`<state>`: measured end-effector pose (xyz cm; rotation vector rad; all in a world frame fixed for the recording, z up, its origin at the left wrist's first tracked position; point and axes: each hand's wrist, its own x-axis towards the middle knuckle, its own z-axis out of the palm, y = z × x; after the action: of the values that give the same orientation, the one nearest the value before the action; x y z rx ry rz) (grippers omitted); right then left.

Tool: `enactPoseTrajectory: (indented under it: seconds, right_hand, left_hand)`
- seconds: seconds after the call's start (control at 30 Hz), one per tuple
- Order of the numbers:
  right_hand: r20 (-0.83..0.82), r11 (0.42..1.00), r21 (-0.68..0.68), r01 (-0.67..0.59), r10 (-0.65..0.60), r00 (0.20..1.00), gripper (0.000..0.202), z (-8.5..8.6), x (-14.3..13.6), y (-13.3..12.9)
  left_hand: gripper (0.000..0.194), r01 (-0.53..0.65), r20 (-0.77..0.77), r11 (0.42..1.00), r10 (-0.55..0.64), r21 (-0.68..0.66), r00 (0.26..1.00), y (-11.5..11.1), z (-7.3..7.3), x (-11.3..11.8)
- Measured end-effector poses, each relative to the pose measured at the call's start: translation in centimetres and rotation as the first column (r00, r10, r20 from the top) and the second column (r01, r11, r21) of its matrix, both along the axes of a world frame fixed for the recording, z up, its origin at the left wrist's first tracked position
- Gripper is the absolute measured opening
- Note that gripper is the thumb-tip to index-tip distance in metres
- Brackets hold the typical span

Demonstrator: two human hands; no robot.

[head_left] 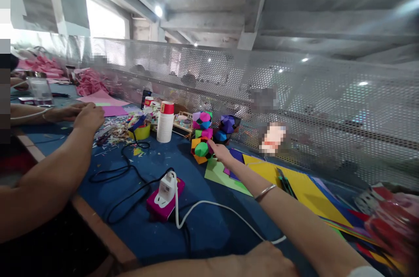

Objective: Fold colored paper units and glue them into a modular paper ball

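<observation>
My right hand (220, 150), with a silver bangle on its forearm, reaches to a multicoloured folded-paper ball (200, 149). Its fingers close at the ball's right side, partly hidden. Another paper ball (202, 119) in purple, pink and green sits above it, and a dark blue and black paper ball (228, 123) stands to the right. My left hand (268, 260) rests low at the table's near side, back up; its fingers are hidden. A white charging cable (225, 208) passes just beyond it.
A co-worker's hands (87, 115) work at left by pink and purple paper sheets (113, 111). On the blue table (209, 233) stand a purple power strip (165, 200) with a charger, stacked paper cups (165, 126) and paper scraps (111, 130). Yellow sheets (301, 189) and scissors lie right, before a perforated metal screen (294, 93).
</observation>
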<state>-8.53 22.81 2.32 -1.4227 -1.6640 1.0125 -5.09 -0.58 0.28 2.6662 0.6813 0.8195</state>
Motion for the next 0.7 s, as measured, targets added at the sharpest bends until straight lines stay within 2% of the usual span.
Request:
enactPoseTrajectory:
  seconds: [0.07, 0.17, 0.23, 0.33, 0.4, 0.47, 0.53, 0.57, 0.6, 0.63, 0.7]
  right_hand:
    - [0.000, 0.999, 0.028, 0.017, -0.017, 1.000, 0.038, 0.0, 0.4, 0.0]
    - [-0.012, 0.995, 0.074, 0.073, -0.072, 0.997, 0.032, 0.3, 1.5, -0.8]
    - [-0.019, 0.989, 0.095, 0.115, -0.113, 0.993, 0.029, 0.8, 2.9, -1.9]
    - [-0.035, 0.985, 0.109, 0.136, -0.133, 0.990, 0.026, 2.1, 5.6, -5.2]
    - [-0.043, 0.985, 0.128, 0.118, -0.113, 0.993, 0.026, 3.1, 8.1, -8.8]
    - [-0.038, 0.985, 0.158, 0.074, -0.068, 0.997, 0.029, 3.7, 11.0, -13.4]
    - [0.040, 0.958, 0.282, -0.058, 0.048, 0.998, 0.028, 3.8, 14.3, -18.7]
    - [0.085, 0.925, 0.360, -0.117, 0.092, 0.992, 0.029, 3.5, 16.1, -21.4]
    - [0.106, 0.893, 0.434, -0.117, 0.078, 0.991, 0.030, 3.0, 17.9, -24.0]
    - [0.159, 0.872, 0.462, -0.163, 0.099, 0.982, 0.035, 2.4, 19.8, -26.4]
    - [0.301, 0.835, 0.473, -0.279, 0.145, 0.943, 0.035, 0.7, 23.2, -30.6]
  left_hand:
    - [0.015, 0.031, -0.039, 0.999, -0.030, 0.013, 0.999, 0.2, -0.1, 0.0]
    - [0.024, 0.064, -0.122, 0.998, -0.060, 0.029, 0.991, 0.5, -0.3, 0.1]
    - [0.028, 0.047, -0.204, 0.996, -0.032, 0.071, 0.978, 0.6, -0.2, 0.4]
    - [0.034, -0.024, -0.204, 0.991, 0.051, 0.135, 0.978, 0.2, 0.2, 0.7]
    - [0.038, -0.031, -0.194, 0.985, 0.064, 0.170, 0.979, -0.5, 0.5, 0.8]
    - [0.040, -0.023, -0.179, 0.982, 0.057, 0.186, 0.982, -1.0, 0.7, 0.8]
    - [0.038, -0.033, -0.159, 0.972, 0.072, 0.233, 0.985, -1.4, 0.7, 0.8]
    - [0.033, -0.023, -0.144, 0.964, 0.063, 0.265, 0.988, -1.6, 0.6, 0.8]
    - [0.026, 0.010, -0.138, 0.959, 0.031, 0.284, 0.990, -1.6, 0.5, 0.8]
    - [0.020, 0.006, -0.144, 0.962, 0.034, 0.271, 0.989, -1.7, 0.5, 0.9]
    - [0.023, -0.009, -0.168, 0.977, 0.045, 0.212, 0.985, -1.7, 0.5, 1.0]
